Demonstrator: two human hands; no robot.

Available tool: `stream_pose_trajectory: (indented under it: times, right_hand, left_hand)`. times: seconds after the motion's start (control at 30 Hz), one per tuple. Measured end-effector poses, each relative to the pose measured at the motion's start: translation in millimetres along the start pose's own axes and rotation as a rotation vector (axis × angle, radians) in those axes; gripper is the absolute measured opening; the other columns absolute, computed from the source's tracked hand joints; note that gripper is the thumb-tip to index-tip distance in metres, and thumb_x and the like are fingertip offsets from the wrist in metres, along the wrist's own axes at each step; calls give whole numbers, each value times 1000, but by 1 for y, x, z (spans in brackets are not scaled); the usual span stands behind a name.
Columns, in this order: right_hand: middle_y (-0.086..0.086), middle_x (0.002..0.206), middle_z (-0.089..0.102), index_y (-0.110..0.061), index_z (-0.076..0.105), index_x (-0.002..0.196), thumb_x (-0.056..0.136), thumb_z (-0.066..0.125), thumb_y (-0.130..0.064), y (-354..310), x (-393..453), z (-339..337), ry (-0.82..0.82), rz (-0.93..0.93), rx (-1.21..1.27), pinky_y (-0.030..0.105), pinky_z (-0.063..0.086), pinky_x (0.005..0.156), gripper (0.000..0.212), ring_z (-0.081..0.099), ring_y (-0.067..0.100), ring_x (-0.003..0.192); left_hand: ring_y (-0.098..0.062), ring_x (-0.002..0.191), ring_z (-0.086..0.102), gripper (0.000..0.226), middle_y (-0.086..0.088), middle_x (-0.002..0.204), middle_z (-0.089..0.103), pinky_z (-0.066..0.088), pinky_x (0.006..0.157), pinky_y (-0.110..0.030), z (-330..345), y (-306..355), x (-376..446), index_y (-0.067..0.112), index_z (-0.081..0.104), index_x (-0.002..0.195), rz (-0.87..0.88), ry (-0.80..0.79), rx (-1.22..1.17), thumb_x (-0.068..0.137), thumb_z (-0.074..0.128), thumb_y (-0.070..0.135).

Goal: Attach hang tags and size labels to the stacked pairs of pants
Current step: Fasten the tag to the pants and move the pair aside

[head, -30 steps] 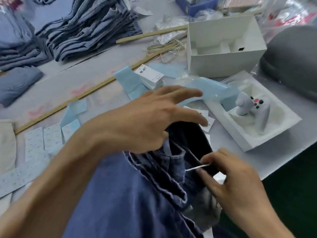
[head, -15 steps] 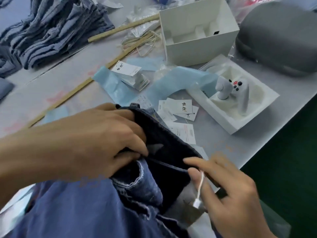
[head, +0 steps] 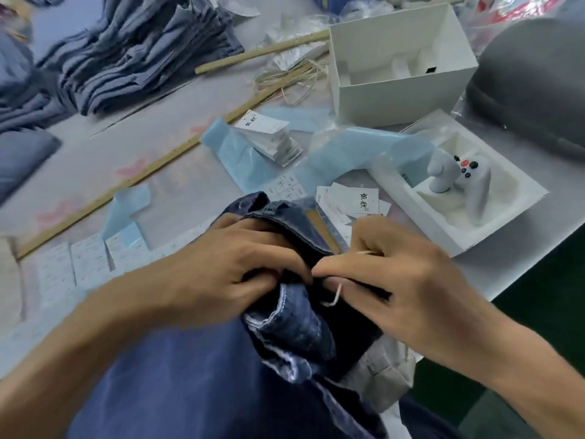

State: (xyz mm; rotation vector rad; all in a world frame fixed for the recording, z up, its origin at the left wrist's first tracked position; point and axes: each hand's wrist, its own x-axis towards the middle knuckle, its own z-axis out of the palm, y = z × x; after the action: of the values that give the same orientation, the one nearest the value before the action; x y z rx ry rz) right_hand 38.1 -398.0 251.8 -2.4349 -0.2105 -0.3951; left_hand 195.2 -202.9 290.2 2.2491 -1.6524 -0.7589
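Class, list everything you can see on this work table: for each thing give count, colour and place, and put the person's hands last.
jeans: one, dark blue, front centre, in both hands
string: one, white, at the waistband
jeans stack: one, blue, far left
tag pile: one, white, centre
loose tags: several, white, beyond the hands
label sheets: several, white, left
blue strips: several, pale blue, centre
rulers: two, wooden, across the table
box: one, white, far right
tray: one, white, right
controller: one, white, in tray
case: one, grey, far right
left hand: grips waistband
right hand: pinches string

The left hand's fingers (head: 285, 264) hide the jeans (head: 285, 327) waistband; the white string (head: 336, 294) is perhaps blurred.
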Motion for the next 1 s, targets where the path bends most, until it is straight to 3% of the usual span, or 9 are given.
stream_pose_trajectory:
  times: [0.07,0.2,0.33,0.47,0.57,0.7,0.83,0.93,1.0]
  right_hand:
    - [-5,80,41,-13,79,100,86,76,-2,16,6,2,-78,34,-92,20,30,66,18,37,10,74]
    - [-5,77,41,-16,80,93,88,71,-4,37,19,0,-129,167,-166,40,42,61,16,43,19,75]
    - [-5,78,38,-14,75,83,87,68,-7,40,24,2,-115,130,-294,35,36,61,11,43,22,75]
    - [3,87,51,-14,64,77,85,67,-6,35,23,16,-215,246,-464,42,47,63,12,51,28,85]
    - [-3,85,46,-13,67,83,89,63,-8,42,22,18,-244,255,-319,34,41,64,9,45,19,83]
    - [-13,77,51,-27,79,94,84,78,-26,47,16,8,-265,376,253,17,36,64,10,53,8,75]
    - [-15,81,49,-34,76,99,76,74,-50,40,13,16,-262,286,202,19,38,67,28,53,7,80]
    - [-13,74,47,-30,79,94,80,79,-28,44,16,19,-161,260,248,20,35,65,14,51,8,75]
    - [-16,70,45,-23,81,93,81,79,-9,46,15,21,-88,209,242,16,32,64,19,49,4,71]
  left_hand:
    - [2,123,49,40,27,125,62,27,112,-38,3,-5,2,49,68,119,-33,16,-148,95,49,22]
    - [6,122,48,38,31,125,60,22,110,-36,19,-2,4,45,66,122,-6,57,-28,98,48,21]
    - [6,122,47,31,30,118,62,25,108,-36,15,1,0,41,65,113,37,52,13,98,51,17]
    - [6,113,47,25,30,102,61,26,104,-32,6,14,-1,39,61,99,39,11,88,92,43,23]
    - [7,119,48,23,31,109,64,32,106,-33,8,16,-7,41,62,104,46,27,141,94,52,22]
    - [-2,127,52,22,28,123,65,38,108,-35,22,19,-18,37,63,114,61,102,168,105,43,32]
    - [-6,128,54,33,25,128,63,37,108,-36,28,20,-24,34,62,117,39,144,133,109,31,38]
    - [-7,125,56,34,26,125,65,37,107,-35,26,21,-25,33,65,115,30,147,105,108,32,35]
    - [-7,122,57,33,25,123,66,39,105,-38,23,23,-24,32,67,116,23,159,94,105,36,31]
